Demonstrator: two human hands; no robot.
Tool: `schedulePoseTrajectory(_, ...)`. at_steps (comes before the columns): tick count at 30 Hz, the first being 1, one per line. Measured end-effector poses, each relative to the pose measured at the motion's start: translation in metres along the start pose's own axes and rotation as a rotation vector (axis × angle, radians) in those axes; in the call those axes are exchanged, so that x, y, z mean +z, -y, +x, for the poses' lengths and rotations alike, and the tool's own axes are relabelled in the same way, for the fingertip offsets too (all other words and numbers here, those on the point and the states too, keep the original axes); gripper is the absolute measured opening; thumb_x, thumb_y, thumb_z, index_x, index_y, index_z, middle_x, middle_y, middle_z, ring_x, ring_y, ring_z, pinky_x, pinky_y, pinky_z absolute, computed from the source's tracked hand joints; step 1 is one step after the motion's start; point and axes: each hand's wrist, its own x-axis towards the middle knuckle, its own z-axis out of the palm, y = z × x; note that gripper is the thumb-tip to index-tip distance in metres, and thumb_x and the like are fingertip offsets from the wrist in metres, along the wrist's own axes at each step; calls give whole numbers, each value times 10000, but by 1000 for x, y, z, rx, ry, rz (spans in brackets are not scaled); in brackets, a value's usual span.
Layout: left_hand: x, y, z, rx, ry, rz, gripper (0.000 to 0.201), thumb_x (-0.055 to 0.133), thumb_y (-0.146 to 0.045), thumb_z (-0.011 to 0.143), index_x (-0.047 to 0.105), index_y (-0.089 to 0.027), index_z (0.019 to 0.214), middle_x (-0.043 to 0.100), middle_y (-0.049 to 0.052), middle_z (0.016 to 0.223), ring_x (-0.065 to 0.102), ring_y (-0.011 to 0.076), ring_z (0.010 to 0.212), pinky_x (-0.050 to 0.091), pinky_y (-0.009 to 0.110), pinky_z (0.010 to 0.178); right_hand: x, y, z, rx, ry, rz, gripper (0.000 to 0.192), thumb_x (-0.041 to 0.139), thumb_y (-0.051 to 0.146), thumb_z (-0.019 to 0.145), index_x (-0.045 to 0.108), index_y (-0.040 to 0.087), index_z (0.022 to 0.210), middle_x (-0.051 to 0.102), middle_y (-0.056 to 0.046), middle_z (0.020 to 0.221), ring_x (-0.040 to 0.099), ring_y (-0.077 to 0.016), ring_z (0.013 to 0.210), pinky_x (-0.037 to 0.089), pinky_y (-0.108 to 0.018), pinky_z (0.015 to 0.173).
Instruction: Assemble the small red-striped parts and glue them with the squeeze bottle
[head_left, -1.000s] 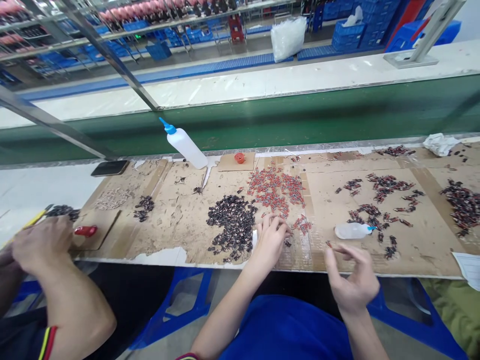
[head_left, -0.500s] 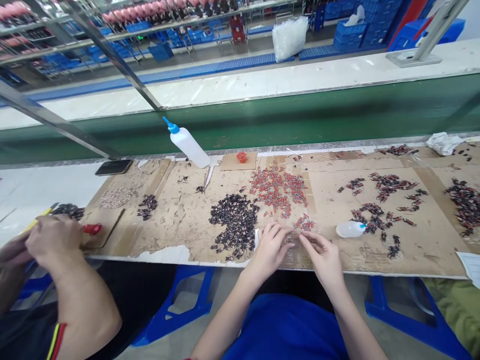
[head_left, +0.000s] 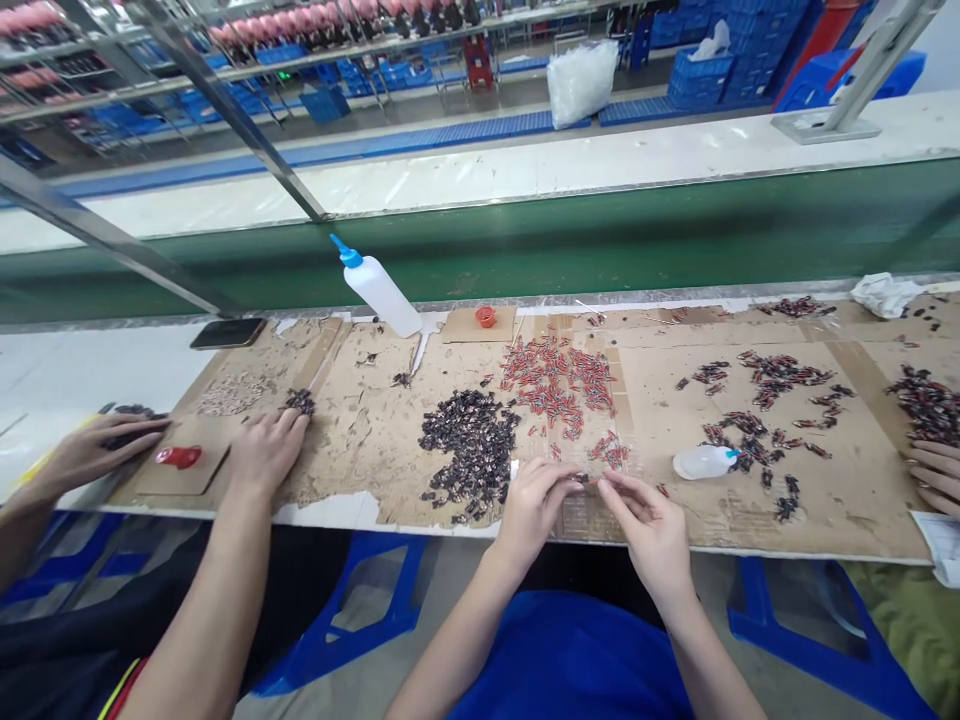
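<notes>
text: none legible | labels: none | numbers: none

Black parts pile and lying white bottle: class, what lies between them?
In the head view, between the black parts pile and lying white bottle: red parts and both hands' fingertips.

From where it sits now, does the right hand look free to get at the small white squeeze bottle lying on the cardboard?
Probably yes: the right hand is beside the small white squeeze bottle, with only bare cardboard between them.

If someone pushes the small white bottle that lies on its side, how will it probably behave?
The small white bottle looks round, so it would probably roll. It seems thin plastic, likely light and squeezable. Its blue tip might snag the nearby dark parts.
</notes>
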Motion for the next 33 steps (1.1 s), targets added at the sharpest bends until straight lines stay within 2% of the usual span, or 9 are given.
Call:
schedulePoseTrajectory(4,-3,-4,1,59,-11,13,149,597,-261,893,733,-215,932,755,43,811,662,167,757,542,297,722,2,5,2,6,55,25,331,764,498,654,747,186,766,762,-85,809,733,-245,756,609,-363,758)
schedulePoseTrajectory(9,-4,-6,1,76,4,-11,164,580,-253,904,740,-216,907,767,41,823,664,168,762,541,316,738,2,6,4,31,108,28,372,764,531,640,741,181,761,761,-89,800,733,-242,739,615,-359,735)
schedulePoseTrajectory(14,-4,-11,3,-30,23,-135,184,580,-276,903,753,-218,878,762,49,787,667,178,772,561,324,731,3,9,2,22,117,30,375,754,543,651,736,183,755,759,-86,772,732,-243,704,617,-392,753)
schedulePoseTrajectory(19,-5,-16,6,-261,66,-290,157,640,-296,856,762,-197,858,758,68,812,681,185,795,566,315,752,3,10,0,-23,69,3,323,746,495,683,747,186,778,764,-87,787,736,-254,732,618,-397,756)
schedulePoseTrajectory(22,-6,-20,6,-351,85,-323,141,643,-255,842,755,-180,884,754,74,855,689,179,820,560,290,769,2,8,-1,-56,37,-18,279,741,447,703,752,187,805,766,-89,824,737,-254,753,617,-392,767)
schedulePoseTrajectory(29,-9,-32,6,-309,126,-195,154,563,-216,863,705,-169,899,720,71,868,654,179,857,531,294,798,1,8,-3,-97,44,-50,246,725,412,729,752,184,819,765,-89,834,737,-248,751,619,-374,761)
schedulePoseTrajectory(33,-6,-33,5,-386,149,-242,130,545,-209,856,667,-176,887,707,60,885,646,178,863,524,291,796,2,4,-4,-91,48,-60,271,723,411,738,747,175,870,764,-97,871,735,-248,771,620,-379,766)
